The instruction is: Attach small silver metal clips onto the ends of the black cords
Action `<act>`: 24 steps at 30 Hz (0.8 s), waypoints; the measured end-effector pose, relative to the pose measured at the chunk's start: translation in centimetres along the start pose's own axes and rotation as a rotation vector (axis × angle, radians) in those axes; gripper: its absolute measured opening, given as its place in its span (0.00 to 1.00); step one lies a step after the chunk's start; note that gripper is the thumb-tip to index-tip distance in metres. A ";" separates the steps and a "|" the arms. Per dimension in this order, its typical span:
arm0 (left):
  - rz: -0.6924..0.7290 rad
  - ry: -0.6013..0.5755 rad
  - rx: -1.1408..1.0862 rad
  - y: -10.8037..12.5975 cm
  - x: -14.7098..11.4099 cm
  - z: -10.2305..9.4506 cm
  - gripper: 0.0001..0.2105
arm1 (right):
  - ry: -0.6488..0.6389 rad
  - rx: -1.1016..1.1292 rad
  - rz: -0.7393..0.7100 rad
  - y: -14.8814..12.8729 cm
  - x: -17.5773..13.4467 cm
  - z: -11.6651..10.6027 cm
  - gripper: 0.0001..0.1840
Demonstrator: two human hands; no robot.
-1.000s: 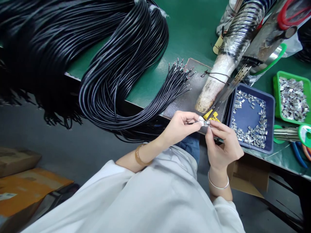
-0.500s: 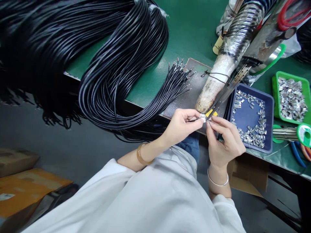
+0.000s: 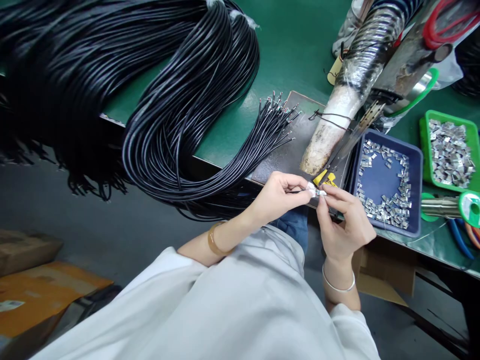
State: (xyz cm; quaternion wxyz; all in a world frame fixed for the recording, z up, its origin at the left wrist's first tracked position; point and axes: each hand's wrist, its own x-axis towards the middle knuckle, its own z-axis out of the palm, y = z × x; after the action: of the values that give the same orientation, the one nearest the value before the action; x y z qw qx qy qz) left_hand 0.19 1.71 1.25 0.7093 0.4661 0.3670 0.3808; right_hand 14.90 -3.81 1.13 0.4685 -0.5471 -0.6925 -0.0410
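Note:
My left hand (image 3: pixel 283 194) pinches the end of a black cable (image 3: pixel 295 189) between thumb and forefinger, with white wrapping on the fingertips. At the cable's end, between my two hands, sits a small silvery metal connector (image 3: pixel 320 192). The thumb and fingers of my right hand (image 3: pixel 345 215) close on its right side. Just above the fingertips lie yellow pieces (image 3: pixel 325 178) by the lower end of a slim metal rod (image 3: pixel 339 150). Fine wires at the joint are too small to make out.
Black cable bundles (image 3: pixel 191 110) cover the left of the green table (image 3: pixel 296 40). A wrapped duct (image 3: pixel 330 125) slants down over a dark board (image 3: pixel 277 162). To the right are a blue tray (image 3: pixel 416 195) and green tray (image 3: pixel 448 188) of metal connectors, and a solder spool (image 3: pixel 469 209).
Both hands have come slightly down, away from the rod's lower end. The metal connector between them now shows more plainly, and more of the yellow pieces is visible.

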 end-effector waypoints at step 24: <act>-0.012 0.107 -0.085 -0.1 0.5 0.5 0.05 | 0.008 -0.010 0.026 0.3 -0.1 0.1 0.10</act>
State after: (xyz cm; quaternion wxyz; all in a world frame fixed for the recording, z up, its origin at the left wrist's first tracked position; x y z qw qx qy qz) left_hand 0.89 1.97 1.25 0.7101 0.4123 0.3908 0.4160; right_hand 15.09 -3.69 0.88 0.4689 -0.5583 -0.6832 -0.0403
